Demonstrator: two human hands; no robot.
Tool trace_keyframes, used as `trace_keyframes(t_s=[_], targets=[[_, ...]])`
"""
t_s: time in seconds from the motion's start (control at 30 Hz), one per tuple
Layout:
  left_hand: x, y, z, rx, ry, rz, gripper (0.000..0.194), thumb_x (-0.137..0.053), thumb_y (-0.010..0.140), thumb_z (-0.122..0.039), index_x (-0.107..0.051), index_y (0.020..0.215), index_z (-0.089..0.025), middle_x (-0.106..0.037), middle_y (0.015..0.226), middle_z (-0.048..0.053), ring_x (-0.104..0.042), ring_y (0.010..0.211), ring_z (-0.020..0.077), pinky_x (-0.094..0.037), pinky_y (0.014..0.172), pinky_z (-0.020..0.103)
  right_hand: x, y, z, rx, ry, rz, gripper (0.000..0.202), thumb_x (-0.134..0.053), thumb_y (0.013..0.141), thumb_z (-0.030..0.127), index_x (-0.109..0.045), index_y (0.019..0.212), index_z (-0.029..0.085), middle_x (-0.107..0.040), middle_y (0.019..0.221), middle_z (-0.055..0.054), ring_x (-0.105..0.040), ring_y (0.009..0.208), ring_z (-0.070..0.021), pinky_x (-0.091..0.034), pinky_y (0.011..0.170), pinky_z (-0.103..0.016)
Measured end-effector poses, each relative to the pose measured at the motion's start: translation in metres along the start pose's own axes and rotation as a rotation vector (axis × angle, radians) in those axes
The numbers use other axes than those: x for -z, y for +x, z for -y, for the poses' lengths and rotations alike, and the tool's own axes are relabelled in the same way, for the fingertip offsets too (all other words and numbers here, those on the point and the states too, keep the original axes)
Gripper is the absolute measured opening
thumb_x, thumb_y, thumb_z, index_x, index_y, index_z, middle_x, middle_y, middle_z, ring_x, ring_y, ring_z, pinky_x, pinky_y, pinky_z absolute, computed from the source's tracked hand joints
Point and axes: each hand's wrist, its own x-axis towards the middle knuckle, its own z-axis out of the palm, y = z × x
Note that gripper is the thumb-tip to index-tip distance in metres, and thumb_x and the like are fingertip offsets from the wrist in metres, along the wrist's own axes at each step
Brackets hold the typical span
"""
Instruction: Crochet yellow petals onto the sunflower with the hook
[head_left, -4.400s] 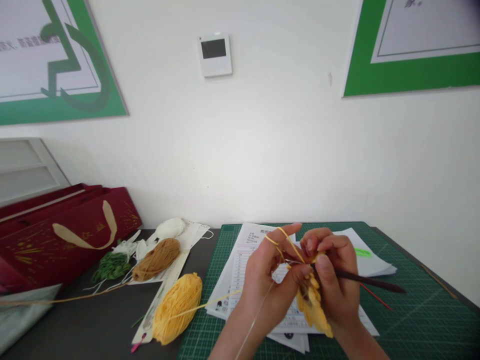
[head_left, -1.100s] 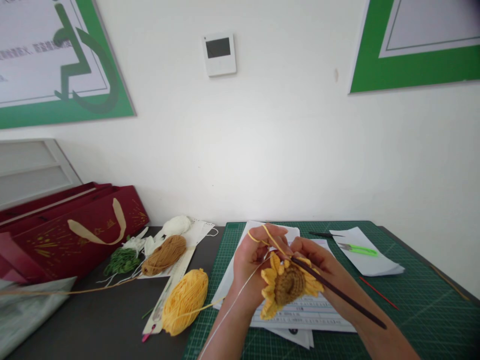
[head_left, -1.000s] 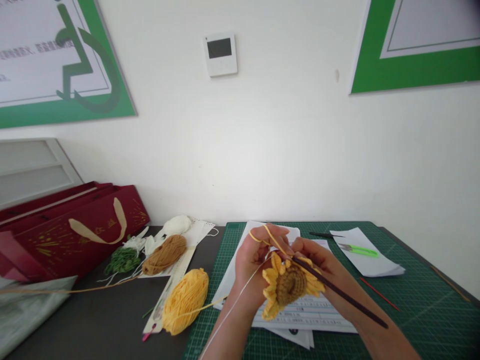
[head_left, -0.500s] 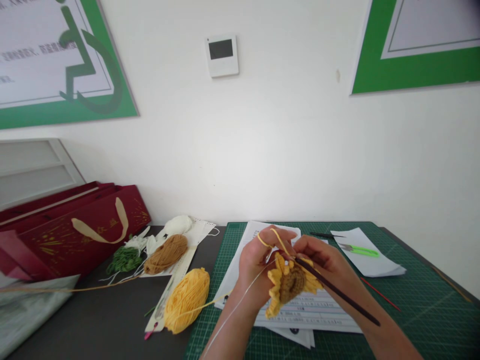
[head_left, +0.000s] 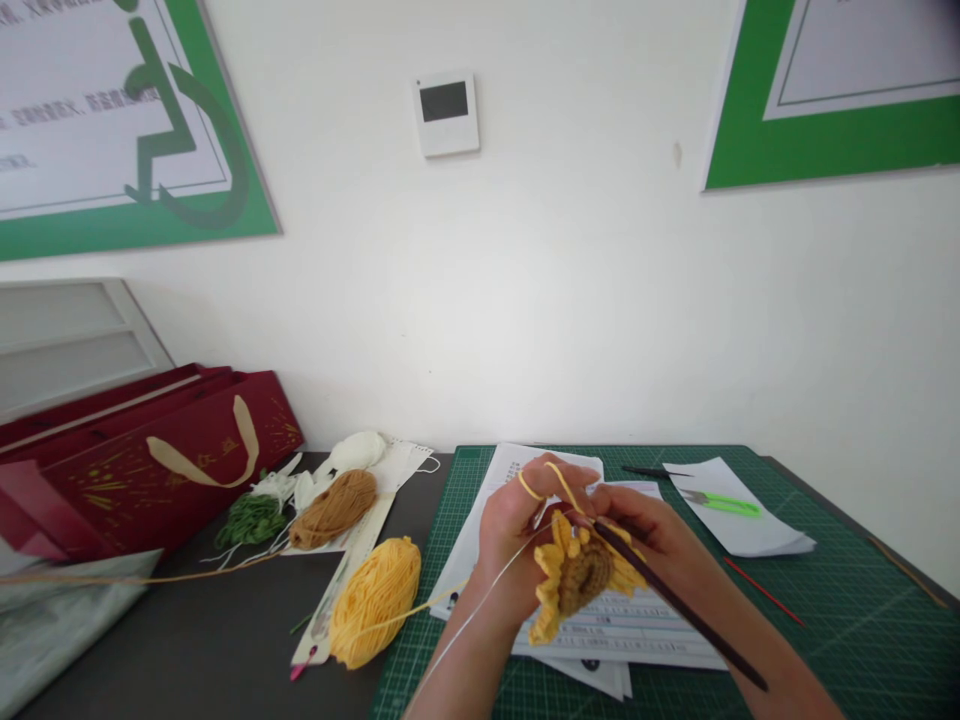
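We have the flower (head_left: 586, 578) up in the air, between the 2 hands and above the papers (head_left: 476, 535) on the mat (head_left: 840, 610).

We judge it light and soft, a knit that gives under a pinch without being slippery or breaking; the live loops near the tip would be its weak spot, as a tug could pull them out. We would take hold of the thicker brown middle or the upper edge, rather than a floppy petal.

The left hand (head_left: 517, 520) is curled nearly closed, seemingly pinching the upper edge from behind, though petals hide that contact from us; yellow yarn (head_left: 568, 487) wraps its raised index finger. The right hand (head_left: 646, 520) has its fingers drawn together on the dark hook (head_left: 686, 610), whose handle slants down over the forearm.

The flower looks ribbed and round, brown with a dip at its middle. Pointed yellow petals show left, top and right; its lower edge looks bare to us.
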Motion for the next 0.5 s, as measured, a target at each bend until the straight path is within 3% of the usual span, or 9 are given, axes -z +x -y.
trace_keyframes(t_s=[0.1, 0.23, 0.5], targets=[[-0.002, -0.001, 0.0, 0.003, 0.015, -0.022, 0.022, -0.08, 0.081, -0.027, -0.078, 0.102, -0.031, -0.07, 0.077, 0.003, -0.062, 0.074, 0.0212, -0.049, 0.065, 0.034, -0.003, 0.0, -0.002, -0.076, 0.144, 0.04, 0.031, -0.077, 0.081, 0.045, -0.061, 0.076, 0.019, -0.056, 0.07, 0.002, -0.046, 0.062, -0.0124, -0.036, 0.058, -0.025], [-0.007, -0.002, -0.001, -0.003, 0.0, -0.071, 0.016, -0.072, 0.088, -0.033, -0.077, 0.103, -0.032, -0.067, 0.076, 0.001, -0.061, 0.066, 0.0185, -0.046, 0.056, 0.03, -0.009, 0.0, 0.0, -0.129, 0.258, 0.052, 0.028, -0.081, 0.077, 0.044, -0.068, 0.08, 0.019, -0.06, 0.074, 0.0, -0.052, 0.066, -0.0144, -0.041, 0.062, -0.027], [0.003, 0.003, 0.001, -0.048, 0.044, -0.004, 0.021, -0.082, 0.079, -0.02, -0.078, 0.099, -0.026, -0.071, 0.076, 0.001, -0.061, 0.071, 0.0165, -0.05, 0.066, 0.029, -0.017, 0.001, 0.007, -0.254, 0.492, 0.066, 0.016, -0.078, 0.082, 0.034, -0.078, 0.09, 0.02, -0.073, 0.078, -0.004, -0.066, 0.073, -0.0179, -0.051, 0.071, -0.028]])
